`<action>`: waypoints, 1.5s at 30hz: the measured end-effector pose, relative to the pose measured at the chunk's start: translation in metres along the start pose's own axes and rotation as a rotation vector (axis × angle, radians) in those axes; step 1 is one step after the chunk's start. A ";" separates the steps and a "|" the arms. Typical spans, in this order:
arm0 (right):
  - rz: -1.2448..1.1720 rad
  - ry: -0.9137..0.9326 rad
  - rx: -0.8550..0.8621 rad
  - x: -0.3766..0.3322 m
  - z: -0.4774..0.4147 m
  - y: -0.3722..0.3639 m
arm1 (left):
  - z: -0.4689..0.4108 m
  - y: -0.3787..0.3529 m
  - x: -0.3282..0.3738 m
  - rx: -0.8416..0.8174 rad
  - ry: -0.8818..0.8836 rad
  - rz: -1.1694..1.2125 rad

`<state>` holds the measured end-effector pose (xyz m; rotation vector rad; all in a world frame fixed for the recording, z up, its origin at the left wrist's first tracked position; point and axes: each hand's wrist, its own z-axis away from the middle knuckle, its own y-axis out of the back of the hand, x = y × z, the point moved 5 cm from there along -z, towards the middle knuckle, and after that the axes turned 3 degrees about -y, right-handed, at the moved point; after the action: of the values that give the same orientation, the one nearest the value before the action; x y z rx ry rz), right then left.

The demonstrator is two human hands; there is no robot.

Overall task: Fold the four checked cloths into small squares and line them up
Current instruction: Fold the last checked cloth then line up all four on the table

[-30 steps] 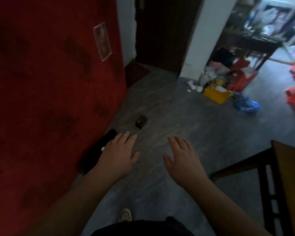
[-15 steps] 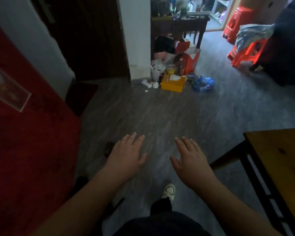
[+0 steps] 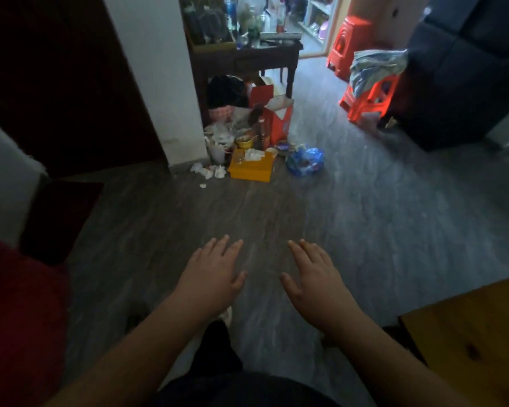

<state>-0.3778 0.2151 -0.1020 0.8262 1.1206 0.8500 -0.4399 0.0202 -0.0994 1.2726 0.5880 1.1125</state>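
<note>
My left hand (image 3: 210, 274) and my right hand (image 3: 315, 274) are held out flat, palms down, over the grey floor, side by side and a hand's width apart. Both hold nothing and their fingers are spread. No checked cloth is clearly in view; a pale blue-grey bundle of cloth (image 3: 376, 67) lies on an orange plastic stool (image 3: 368, 101) at the far right, its pattern too blurred to tell.
A wooden table corner (image 3: 467, 333) juts in at the lower right. A red surface (image 3: 18, 318) fills the lower left. Ahead stand a white pillar (image 3: 159, 83), a yellow box (image 3: 250, 168) amid floor clutter, a dark side table (image 3: 265, 54) and a dark sofa (image 3: 467, 69).
The view has swung right, away from the red surface and toward the room. My hands stay flat and empty in front of me. My shoe and leg show below.
</note>
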 end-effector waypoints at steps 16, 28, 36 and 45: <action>-0.128 -0.550 0.197 0.086 -0.222 0.109 | -0.366 0.104 0.068 -0.130 -0.513 -0.067; -0.298 -0.791 0.301 0.282 -0.267 0.179 | -0.506 0.082 0.275 -0.262 -0.772 -0.205; -0.302 -0.926 0.371 0.427 -0.252 0.268 | -0.567 0.064 0.476 -0.245 -0.966 -0.269; -0.392 -1.240 0.477 0.539 -0.207 0.305 | -0.603 0.018 0.648 -0.354 -1.226 -0.285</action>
<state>-0.5099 0.8546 -0.0980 1.2032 0.3072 -0.3268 -0.7055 0.8646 -0.0944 1.2443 -0.3426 0.0605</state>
